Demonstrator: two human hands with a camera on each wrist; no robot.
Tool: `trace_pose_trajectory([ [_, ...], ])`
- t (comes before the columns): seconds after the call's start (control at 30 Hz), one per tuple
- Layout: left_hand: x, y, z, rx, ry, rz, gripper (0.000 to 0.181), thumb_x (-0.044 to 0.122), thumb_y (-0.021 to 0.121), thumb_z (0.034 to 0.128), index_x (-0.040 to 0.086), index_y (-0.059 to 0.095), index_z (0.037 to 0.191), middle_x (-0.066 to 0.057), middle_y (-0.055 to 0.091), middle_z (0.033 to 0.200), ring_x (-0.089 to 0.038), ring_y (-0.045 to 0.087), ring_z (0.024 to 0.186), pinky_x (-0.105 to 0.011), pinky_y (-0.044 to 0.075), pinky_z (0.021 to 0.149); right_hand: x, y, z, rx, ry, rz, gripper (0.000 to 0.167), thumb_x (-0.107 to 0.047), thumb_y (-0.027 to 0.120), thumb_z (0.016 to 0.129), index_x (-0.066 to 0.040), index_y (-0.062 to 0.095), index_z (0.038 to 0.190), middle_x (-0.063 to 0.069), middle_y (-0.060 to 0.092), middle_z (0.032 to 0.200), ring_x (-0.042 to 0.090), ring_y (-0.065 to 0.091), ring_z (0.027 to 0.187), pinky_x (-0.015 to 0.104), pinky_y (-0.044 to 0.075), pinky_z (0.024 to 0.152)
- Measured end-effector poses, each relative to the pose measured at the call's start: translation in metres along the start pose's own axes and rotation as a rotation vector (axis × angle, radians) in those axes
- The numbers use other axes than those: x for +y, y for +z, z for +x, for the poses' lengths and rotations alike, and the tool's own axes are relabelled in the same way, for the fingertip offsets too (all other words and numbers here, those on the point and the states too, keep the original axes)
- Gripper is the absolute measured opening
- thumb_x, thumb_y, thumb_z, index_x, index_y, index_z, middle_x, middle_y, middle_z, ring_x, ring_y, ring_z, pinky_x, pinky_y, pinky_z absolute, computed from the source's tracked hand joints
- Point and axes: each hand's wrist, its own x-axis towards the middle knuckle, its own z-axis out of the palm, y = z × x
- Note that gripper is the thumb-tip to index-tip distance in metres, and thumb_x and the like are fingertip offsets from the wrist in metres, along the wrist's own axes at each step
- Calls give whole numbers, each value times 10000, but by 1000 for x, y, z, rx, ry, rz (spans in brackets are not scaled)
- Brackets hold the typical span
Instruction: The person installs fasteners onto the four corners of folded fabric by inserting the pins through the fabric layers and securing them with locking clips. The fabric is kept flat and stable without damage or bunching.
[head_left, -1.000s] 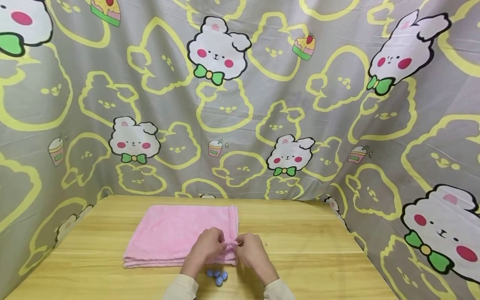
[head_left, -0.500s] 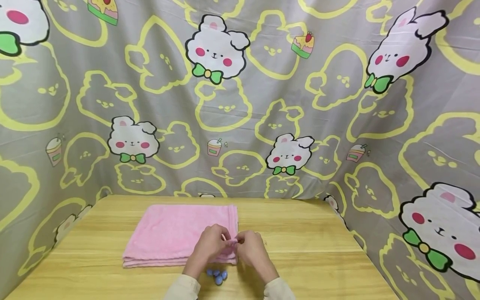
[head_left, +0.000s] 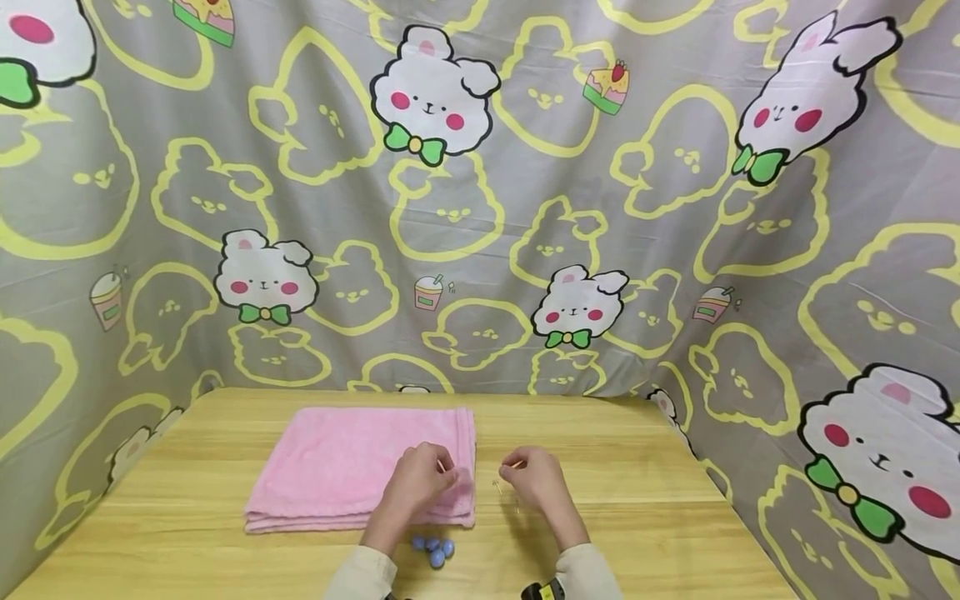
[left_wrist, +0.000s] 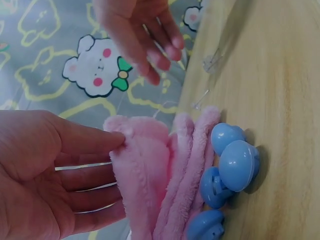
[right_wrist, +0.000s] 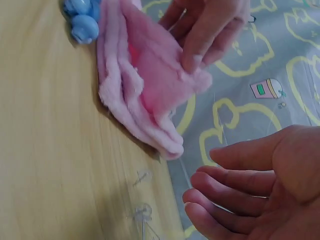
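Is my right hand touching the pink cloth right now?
Apart. The right wrist view shows the right hand with a clear gap to the pink cloth, the patterned curtain visible between them.

Cloth (head_left: 352, 467) sits left of centre on the surface (head_left: 630, 508), clips (head_left: 437, 559) bunched just in front of its near edge, pins (right_wrist: 142, 177) lying just past its right edge. Left grip (head_left: 422, 475) is at its near right corner, right grip (head_left: 540, 478) is further right above the surface, curtain (head_left: 480, 200) goes behind and down both sides
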Motion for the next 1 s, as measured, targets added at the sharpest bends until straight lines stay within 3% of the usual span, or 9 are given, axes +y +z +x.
trace_pose_trajectory([
  [0.43, 0, -2, 1, 24, -30, -8, 147, 100, 777, 833, 63, 688, 722, -22, 673, 681, -142, 564, 630, -305, 478, 593, 16, -6, -3, -37, 78, -94, 85, 5, 729, 718, -45, 661, 706, 46, 636, 717, 189, 558, 668, 306, 467, 577],
  [0.77, 1, -4, 0, 21, -58, -15, 144, 93, 767, 842, 66, 682, 729, -15, 666, 684, -140, 555, 634, -301, 473, 591, 17, -3, -5, -81, 148, -125, 126, -7, 733, 755, -59, 644, 683, 38, 617, 675, 184, 553, 603, 282, 455, 532],
  [1.0, 0, -5, 0, 20, -77, -14, 141, 103, 768, 846, 68, 684, 739, -17, 665, 689, -143, 552, 633, -301, 469, 588, 21, 2, -6, -103, 147, -126, 201, -2, 748, 790, -59, 616, 650, 29, 589, 578, 150, 535, 518, 266, 436, 506],
])
